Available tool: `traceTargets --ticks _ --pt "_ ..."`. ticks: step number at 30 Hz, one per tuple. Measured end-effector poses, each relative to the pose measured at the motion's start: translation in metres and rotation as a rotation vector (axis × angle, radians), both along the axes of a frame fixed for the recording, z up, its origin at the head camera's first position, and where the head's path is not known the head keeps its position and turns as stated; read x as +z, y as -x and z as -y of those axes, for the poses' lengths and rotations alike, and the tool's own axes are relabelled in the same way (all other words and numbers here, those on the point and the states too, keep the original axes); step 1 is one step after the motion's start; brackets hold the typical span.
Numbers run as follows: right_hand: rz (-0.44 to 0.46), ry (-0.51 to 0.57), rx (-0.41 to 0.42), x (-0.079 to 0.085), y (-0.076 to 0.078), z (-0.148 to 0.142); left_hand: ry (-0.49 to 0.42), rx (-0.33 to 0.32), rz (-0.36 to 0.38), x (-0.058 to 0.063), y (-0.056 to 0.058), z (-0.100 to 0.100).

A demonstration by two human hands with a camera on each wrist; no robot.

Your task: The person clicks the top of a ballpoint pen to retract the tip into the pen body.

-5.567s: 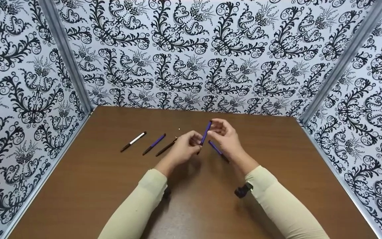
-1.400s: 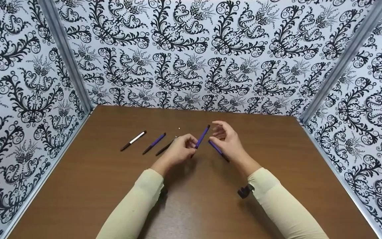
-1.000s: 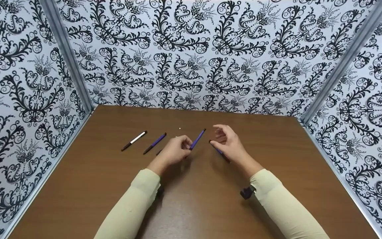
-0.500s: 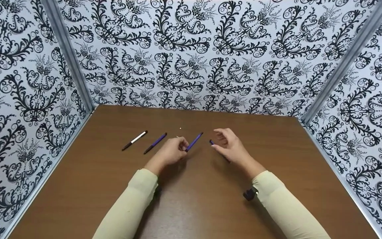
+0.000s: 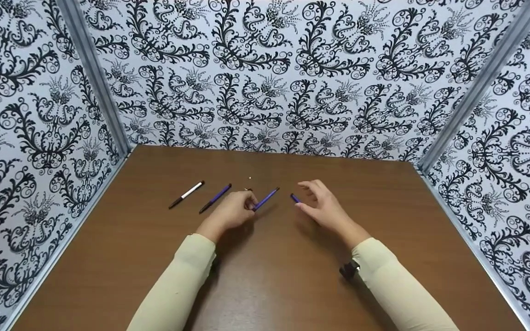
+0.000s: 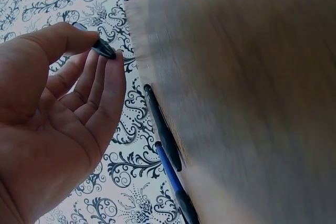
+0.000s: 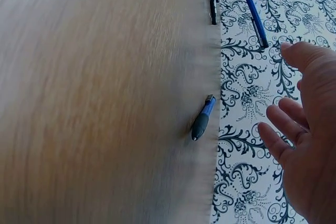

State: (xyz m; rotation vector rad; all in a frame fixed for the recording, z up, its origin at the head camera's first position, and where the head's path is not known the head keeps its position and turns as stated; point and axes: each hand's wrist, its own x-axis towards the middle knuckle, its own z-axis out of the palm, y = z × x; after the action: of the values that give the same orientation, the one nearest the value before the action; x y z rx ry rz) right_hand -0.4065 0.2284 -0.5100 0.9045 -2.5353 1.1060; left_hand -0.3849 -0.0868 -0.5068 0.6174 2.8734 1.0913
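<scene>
My left hand (image 5: pixel 232 210) pinches a blue pen (image 5: pixel 267 198) by its black grip, between thumb and fingertips. The pen is tilted, its blue end pointing right and away from me, above the table. In the left wrist view the dark tip (image 6: pixel 105 49) shows at the fingertips. My right hand (image 5: pixel 327 207) holds nothing, its fingers loosely bent and apart. Close by it, another blue pen (image 7: pixel 203 118) lies on the table, partly hidden by that hand in the head view. A black pen (image 6: pixel 163 128) lies near the left hand, which mostly covers it in the head view.
On the left of the brown table (image 5: pixel 265 280) lie a white pen (image 5: pixel 187 195) and a blue pen (image 5: pixel 216 198), roughly parallel. A tiny bright speck (image 5: pixel 250 177) is farther back. Patterned walls (image 5: pixel 265 92) enclose the table's back and sides.
Earlier both hands were at the held pen; the right hand has let go and moved slightly right and nearer. The left hand has carried the pen left and lower, covering the black pen.
</scene>
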Motion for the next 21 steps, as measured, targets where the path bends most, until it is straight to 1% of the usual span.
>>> traceTargets --ticks 7,13,21 --pt "-0.001 0.021 -0.002 0.0003 -0.0008 0.0013 -0.002 0.023 0.015 0.0002 -0.0006 0.004" --pt "0.007 0.024 -0.003 -0.002 0.0004 0.0003 0.036 0.027 0.007 0.0003 -0.0014 0.0072" --pt "0.007 0.03 0.012 -0.0035 -0.0001 0.0003 0.091 0.037 -0.007 -0.0024 0.0029 0.0097"
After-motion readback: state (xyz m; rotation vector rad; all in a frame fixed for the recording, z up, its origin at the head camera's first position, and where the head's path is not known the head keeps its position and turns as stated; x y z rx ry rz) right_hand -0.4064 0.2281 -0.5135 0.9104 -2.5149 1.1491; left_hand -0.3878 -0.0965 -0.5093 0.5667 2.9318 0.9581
